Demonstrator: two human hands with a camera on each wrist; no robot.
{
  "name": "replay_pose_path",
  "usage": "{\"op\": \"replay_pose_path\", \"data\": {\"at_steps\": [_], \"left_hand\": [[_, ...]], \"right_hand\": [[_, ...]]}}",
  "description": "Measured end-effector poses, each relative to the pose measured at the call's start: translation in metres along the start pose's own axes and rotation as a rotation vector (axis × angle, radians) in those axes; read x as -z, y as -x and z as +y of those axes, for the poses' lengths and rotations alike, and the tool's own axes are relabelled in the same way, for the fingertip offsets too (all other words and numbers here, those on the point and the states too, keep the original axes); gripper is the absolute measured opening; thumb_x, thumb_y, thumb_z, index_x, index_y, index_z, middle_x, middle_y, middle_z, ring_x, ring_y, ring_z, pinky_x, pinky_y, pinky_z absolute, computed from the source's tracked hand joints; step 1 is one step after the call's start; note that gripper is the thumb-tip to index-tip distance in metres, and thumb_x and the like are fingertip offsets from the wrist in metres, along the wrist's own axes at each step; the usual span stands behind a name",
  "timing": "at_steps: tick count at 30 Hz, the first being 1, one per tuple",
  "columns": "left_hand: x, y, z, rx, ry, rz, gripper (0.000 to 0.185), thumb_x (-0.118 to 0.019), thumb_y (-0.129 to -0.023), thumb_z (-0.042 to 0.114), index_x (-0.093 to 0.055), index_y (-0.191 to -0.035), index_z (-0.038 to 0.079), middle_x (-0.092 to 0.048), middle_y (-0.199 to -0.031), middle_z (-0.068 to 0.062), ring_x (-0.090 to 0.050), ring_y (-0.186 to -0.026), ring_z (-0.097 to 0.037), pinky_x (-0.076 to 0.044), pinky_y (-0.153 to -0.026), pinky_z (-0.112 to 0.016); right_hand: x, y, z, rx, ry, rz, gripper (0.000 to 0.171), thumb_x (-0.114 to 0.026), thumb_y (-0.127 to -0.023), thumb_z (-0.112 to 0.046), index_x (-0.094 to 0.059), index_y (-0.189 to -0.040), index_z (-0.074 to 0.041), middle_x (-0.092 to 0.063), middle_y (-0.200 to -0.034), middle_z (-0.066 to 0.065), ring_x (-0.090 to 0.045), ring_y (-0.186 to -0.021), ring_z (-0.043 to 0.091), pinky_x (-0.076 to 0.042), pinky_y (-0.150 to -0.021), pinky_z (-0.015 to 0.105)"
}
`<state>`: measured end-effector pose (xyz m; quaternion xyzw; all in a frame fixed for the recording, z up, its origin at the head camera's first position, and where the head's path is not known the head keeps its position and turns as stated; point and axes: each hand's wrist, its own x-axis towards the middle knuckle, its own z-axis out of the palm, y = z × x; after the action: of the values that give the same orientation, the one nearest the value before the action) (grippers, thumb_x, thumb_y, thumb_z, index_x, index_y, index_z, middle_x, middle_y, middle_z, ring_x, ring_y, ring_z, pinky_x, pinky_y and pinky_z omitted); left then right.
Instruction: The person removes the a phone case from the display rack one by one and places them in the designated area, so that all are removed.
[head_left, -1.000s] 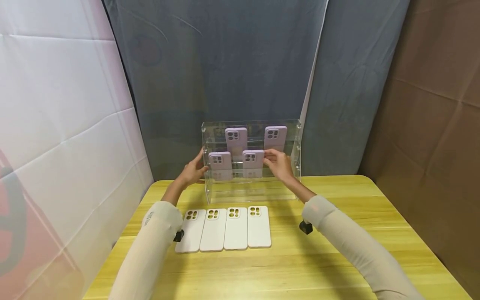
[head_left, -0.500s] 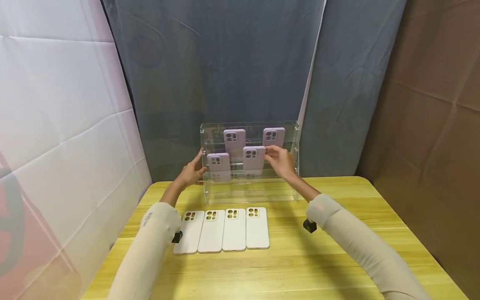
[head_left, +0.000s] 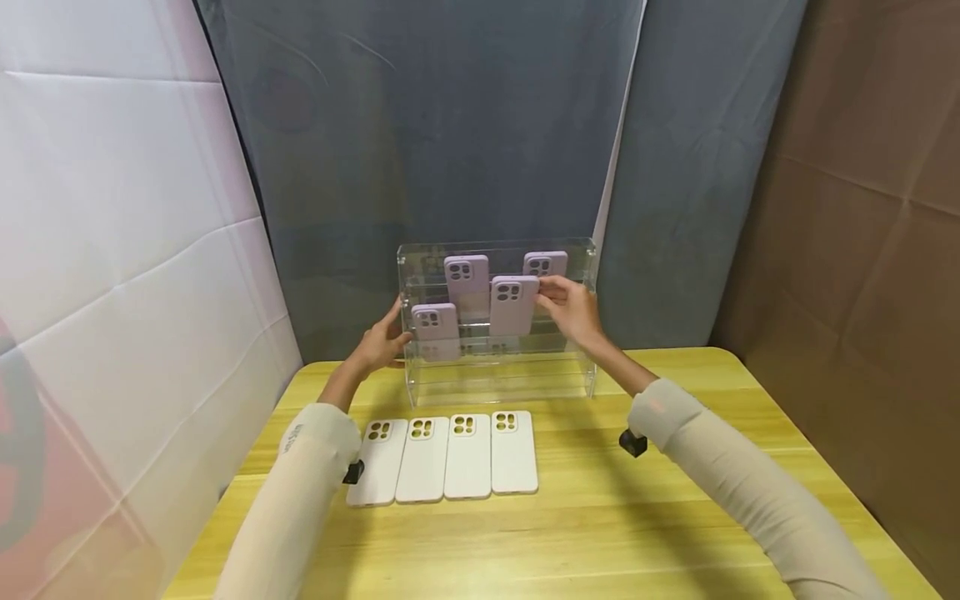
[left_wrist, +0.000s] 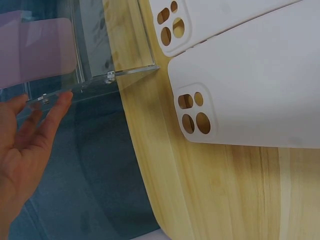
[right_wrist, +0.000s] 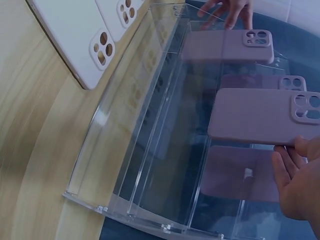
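My right hand (head_left: 572, 306) pinches a purple phone case (head_left: 513, 305) by its edge, lifted in front of the clear rack (head_left: 577, 367). My left hand (head_left: 384, 340) rests flat, fingers spread, against the rack's side.

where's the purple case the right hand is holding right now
In the head view, the held case is lifted in front of the clear rack, right of centre, pinched at its right edge by the right hand, between two upper purple cases.
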<state>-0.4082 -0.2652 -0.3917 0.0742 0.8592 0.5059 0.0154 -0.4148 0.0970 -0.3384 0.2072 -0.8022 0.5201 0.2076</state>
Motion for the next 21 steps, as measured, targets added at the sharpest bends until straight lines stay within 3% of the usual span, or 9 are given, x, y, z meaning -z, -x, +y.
{"op": "replay_pose_path", "data": {"at_steps": [12, 21], "left_hand": [[-0.001, 0.001, -0.002, -0.008, 0.006, -0.002, 0.083, -0.049, -0.111, 0.009, 0.005, -0.166, 0.038, -0.025, -0.162, -0.036, -0.05, -0.132, -0.056, -0.06, -0.091, -0.057], [-0.006, -0.004, 0.0, -0.015, 0.008, -0.015, 0.083, -0.049, -0.111, 0.009, 0.006, -0.166, 0.037, -0.023, -0.162, -0.038, -0.049, -0.132, -0.057, -0.06, -0.091, -0.057]], "right_hand": [[0.015, 0.007, 0.0, -0.016, 0.052, -0.001, 0.034, -0.077, -0.094, -0.005, -0.071, -0.127, 0.003, -0.074, -0.113, 0.024, -0.075, -0.102, 0.036, -0.064, -0.086, 0.037], [0.03, 0.024, 0.01, -0.017, 0.022, -0.047, 0.047, -0.077, -0.094, -0.003, -0.067, -0.139, -0.007, -0.076, -0.107, 0.023, -0.078, -0.086, 0.035, -0.064, -0.069, 0.022]]}}
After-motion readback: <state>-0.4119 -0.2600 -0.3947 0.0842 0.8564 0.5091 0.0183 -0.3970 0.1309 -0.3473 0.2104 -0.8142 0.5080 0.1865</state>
